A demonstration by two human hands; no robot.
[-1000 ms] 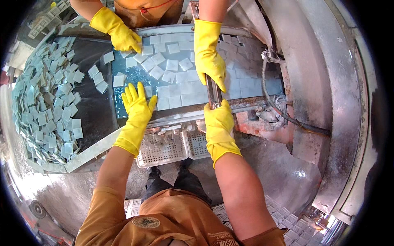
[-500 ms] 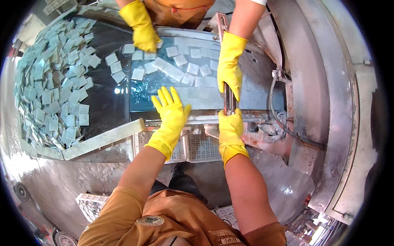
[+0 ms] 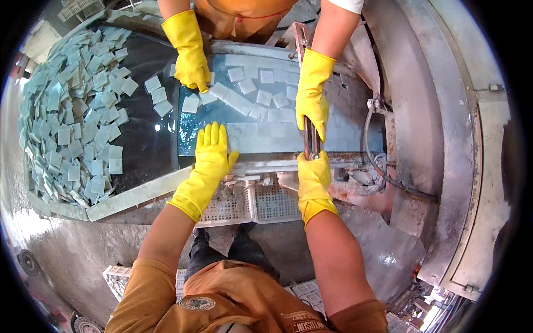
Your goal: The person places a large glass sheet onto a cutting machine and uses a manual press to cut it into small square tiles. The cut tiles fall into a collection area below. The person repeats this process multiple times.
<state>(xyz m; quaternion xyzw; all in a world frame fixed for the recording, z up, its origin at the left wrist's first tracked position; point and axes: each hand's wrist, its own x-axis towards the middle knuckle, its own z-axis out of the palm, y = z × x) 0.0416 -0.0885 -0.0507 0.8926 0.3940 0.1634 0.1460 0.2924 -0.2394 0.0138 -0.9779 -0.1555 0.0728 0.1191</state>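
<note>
Forward goes the left hand (image 3: 210,158), now flat and open-fingered on the wet pale-blue tile sheet (image 3: 261,133) at 12 o'clock, pressing it, I judge, so it stays put. Right hand (image 3: 314,180), at 3 o'clock of the left, is closed around the near end of the metal bar (image 3: 308,133) laid across the sheet, while a co-worker's gloved hand (image 3: 312,91) clamps the far end. Loose square tiles (image 3: 72,122) lie heaped at 9 o'clock, and a white plastic crate (image 3: 261,202) waits below the table edge, likely to catch pieces.
</note>
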